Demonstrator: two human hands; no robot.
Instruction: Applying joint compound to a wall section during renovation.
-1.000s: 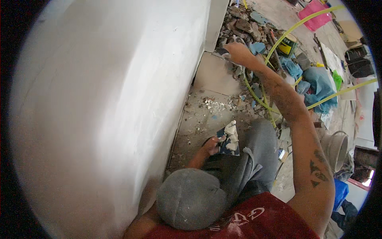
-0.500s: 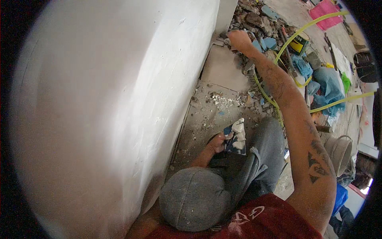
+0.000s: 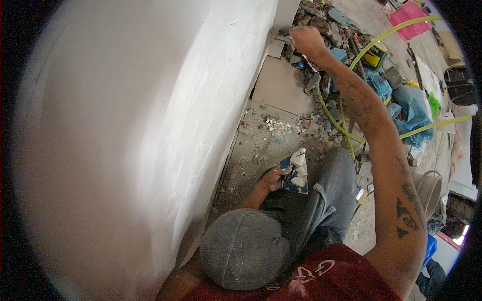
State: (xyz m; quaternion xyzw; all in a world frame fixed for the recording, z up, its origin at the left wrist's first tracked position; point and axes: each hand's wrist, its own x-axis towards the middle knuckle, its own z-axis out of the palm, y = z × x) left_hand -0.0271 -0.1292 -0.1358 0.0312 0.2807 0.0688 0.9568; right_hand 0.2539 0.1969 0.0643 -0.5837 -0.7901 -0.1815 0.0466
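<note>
My left hand point(image 3: 273, 179) grips a blue flat plate point(image 3: 287, 185) at its left side, low over the floor beside my bent leg. Thick lumps of white plaster point(image 3: 299, 168) lie on the plate. My right arm stretches far forward along the foot of the white wall point(image 3: 201, 100). The right hand point(image 3: 309, 41) is closed near the wall's far end, by a heap of rubble. A thin greyish flat tool point(image 3: 284, 38) shows between this hand and the wall; its kind is unclear. A grey cap-like cloth shape point(image 3: 243, 251) hides part of my left arm.
Broken rubble point(image 3: 334, 30) lies beyond my right hand. A yellow-green hose point(image 3: 361, 57) loops past a black-and-yellow can point(image 3: 374, 55) and blue plastic bags point(image 3: 414, 108). White crumbs point(image 3: 283, 126) litter the floor tiles point(image 3: 283, 85). A pale bucket point(image 3: 429, 193) stands at right.
My right hand has moved a little farther away along the wall, and its forearm and elbow have swung to the right. The left hand and its plate have barely shifted.
</note>
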